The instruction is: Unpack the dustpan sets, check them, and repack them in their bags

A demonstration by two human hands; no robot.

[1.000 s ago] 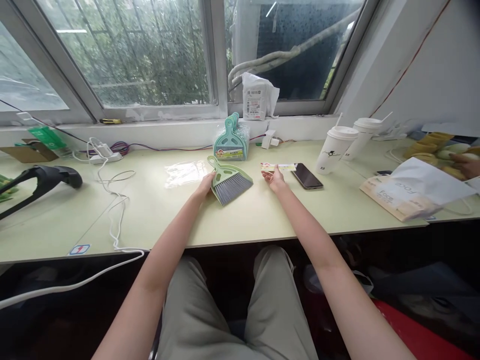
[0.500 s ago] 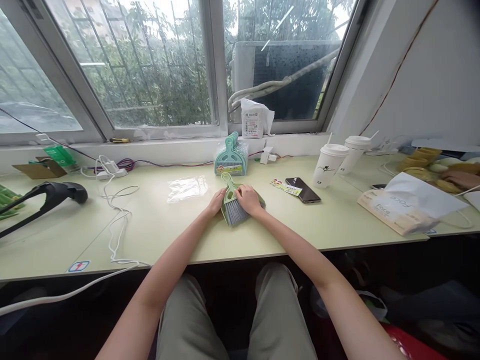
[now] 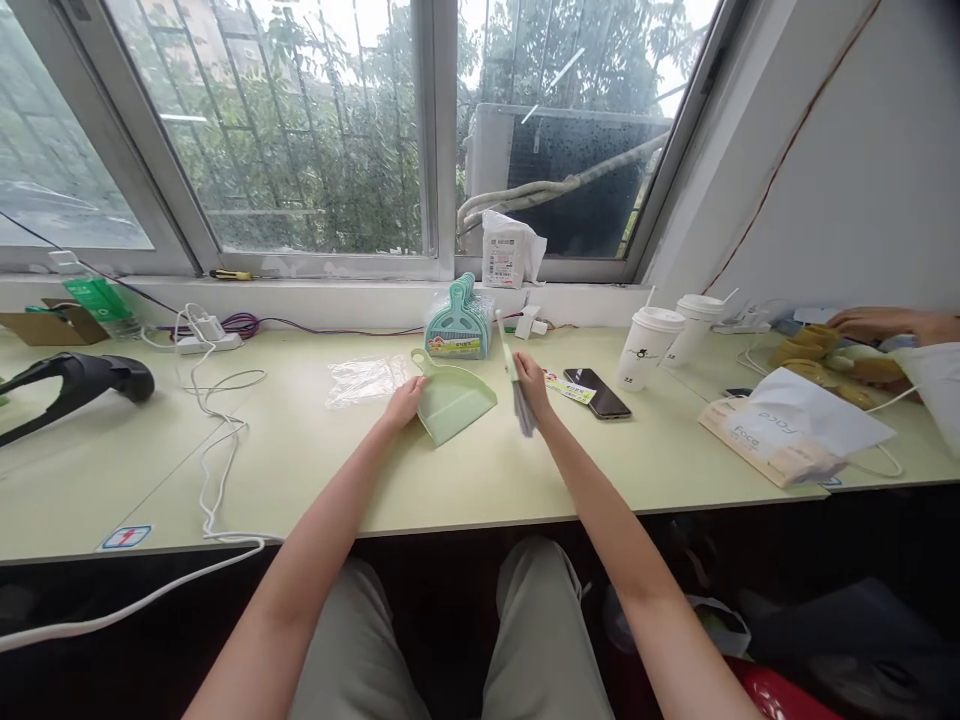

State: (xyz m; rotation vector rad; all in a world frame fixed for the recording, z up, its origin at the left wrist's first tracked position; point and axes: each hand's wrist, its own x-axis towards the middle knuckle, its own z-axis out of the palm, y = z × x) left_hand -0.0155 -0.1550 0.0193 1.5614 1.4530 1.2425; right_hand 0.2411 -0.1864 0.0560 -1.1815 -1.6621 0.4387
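Note:
A light green dustpan (image 3: 456,402) is in front of me, its handle pointing away toward the window. My left hand (image 3: 406,400) is closed on its left edge near the handle. To its right, my right hand (image 3: 531,382) grips a small hand brush (image 3: 523,408), turned edge-on with grey bristles downward and slightly blurred. Brush and dustpan are apart. Left of the dustpan lies a crumpled clear plastic bag (image 3: 365,380). Behind stands a stack of teal dustpan-and-brush sets (image 3: 458,325). A printed label card (image 3: 568,388) lies just right of my right hand.
A phone (image 3: 598,393) lies by the card, with two white paper cups (image 3: 649,350) behind it. At right are a paper bag (image 3: 780,430) and another person's arm (image 3: 885,325). White cables (image 3: 214,450) and a black curved object (image 3: 82,385) lie at left.
My right hand has lifted the brush off the dustpan and moved it right, turning it edge-on. The dustpan's inside now shows, with my left hand still on it. Another person's arm has appeared at right.

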